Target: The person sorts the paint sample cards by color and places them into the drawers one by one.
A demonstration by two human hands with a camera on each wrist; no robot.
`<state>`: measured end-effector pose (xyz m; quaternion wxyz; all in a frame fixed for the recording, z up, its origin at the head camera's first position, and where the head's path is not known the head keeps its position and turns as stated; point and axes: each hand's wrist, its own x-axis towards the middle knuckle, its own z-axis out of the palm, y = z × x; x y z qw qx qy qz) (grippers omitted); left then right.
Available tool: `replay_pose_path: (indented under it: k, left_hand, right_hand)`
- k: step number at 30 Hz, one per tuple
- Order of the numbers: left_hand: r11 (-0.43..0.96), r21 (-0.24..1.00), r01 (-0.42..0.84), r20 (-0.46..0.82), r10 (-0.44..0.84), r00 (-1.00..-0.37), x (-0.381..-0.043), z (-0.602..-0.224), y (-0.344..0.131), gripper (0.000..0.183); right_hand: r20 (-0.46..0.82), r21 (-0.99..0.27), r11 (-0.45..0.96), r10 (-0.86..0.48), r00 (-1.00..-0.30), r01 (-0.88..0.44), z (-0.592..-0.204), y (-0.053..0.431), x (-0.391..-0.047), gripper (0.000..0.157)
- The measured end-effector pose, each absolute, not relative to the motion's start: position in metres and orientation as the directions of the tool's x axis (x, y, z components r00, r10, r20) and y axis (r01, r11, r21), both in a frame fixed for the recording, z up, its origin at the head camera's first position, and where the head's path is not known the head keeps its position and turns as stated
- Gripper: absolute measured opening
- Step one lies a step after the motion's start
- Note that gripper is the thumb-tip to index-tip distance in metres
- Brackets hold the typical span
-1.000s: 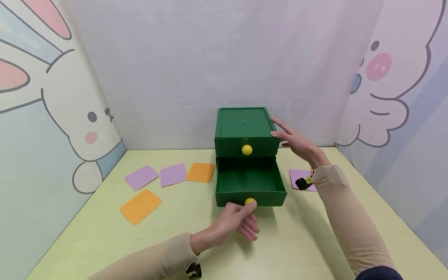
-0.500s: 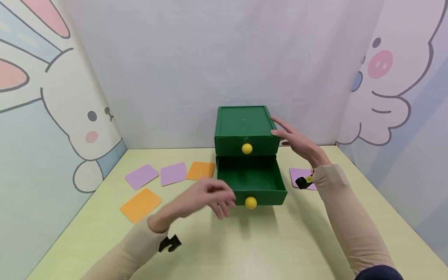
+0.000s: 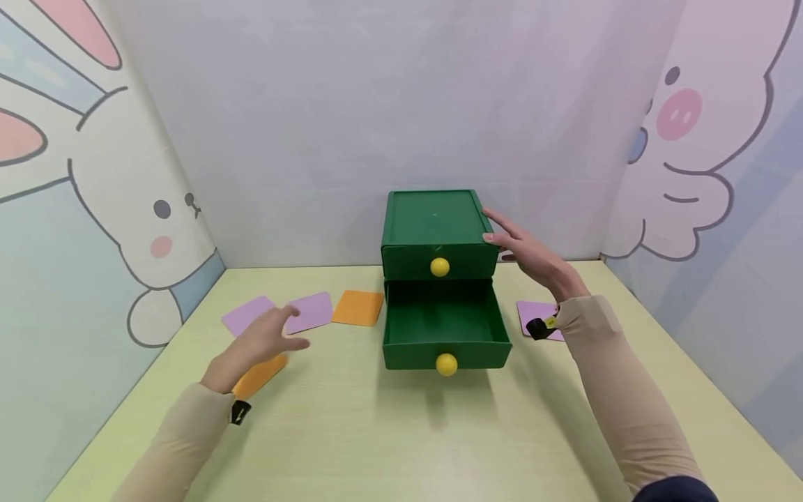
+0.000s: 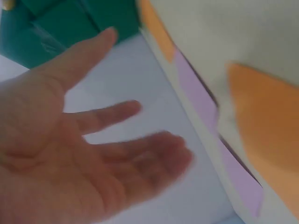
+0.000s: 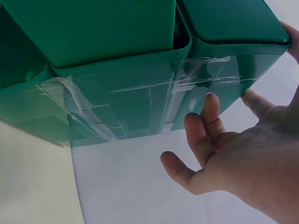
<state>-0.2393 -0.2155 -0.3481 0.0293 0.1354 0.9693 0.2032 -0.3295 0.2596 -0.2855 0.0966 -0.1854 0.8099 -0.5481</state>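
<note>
Two hands [image 3: 538,261], one green cabinet [image 3: 436,217], five cards [image 3: 357,308]

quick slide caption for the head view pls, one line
Left hand open near orange and purple cards, right hand touching a green cabinet with one drawer standing open.

on the table [image 3: 389,446], four cards [image 3: 357,308] lie left of the drawer unit [image 3: 467,263], one card [image 3: 532,313] right.

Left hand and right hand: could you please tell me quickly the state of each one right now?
Left hand: open, holding nothing.
Right hand: open, touching the upper edge of the green drawer unit, not gripping it.
</note>
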Motion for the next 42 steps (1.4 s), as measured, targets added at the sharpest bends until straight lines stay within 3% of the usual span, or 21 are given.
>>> replay_pose_path:
  k: [6, 11, 30, 42]
  left_hand:
    - [0.953, 0.282, 0.109, -0.248, 0.182, -0.952, -0.236, -0.357, -0.247, 0.092]
    - [0.973, 0.227, 0.045, -0.343, 0.123, -0.931, -0.240, -0.361, -0.256, 0.100]
    - [0.987, 0.157, 0.043, -0.402, 0.103, -0.910, -0.252, -0.362, -0.267, 0.104]
    - [0.974, 0.200, 0.105, -0.324, 0.167, -0.931, -0.254, -0.367, -0.270, 0.103]
  right_hand:
    - [0.047, -0.925, 0.326, -0.409, -0.911, -0.194, -0.286, 0.261, -0.330, 0.066]
    - [0.043, -0.926, 0.325, -0.411, -0.911, -0.191, -0.286, 0.261, -0.332, 0.066]
    - [0.038, -0.929, 0.321, -0.409, -0.912, -0.183, -0.286, 0.258, -0.331, 0.066]
    - [0.038, -0.928, 0.326, -0.405, -0.914, -0.183, -0.286, 0.259, -0.332, 0.065]
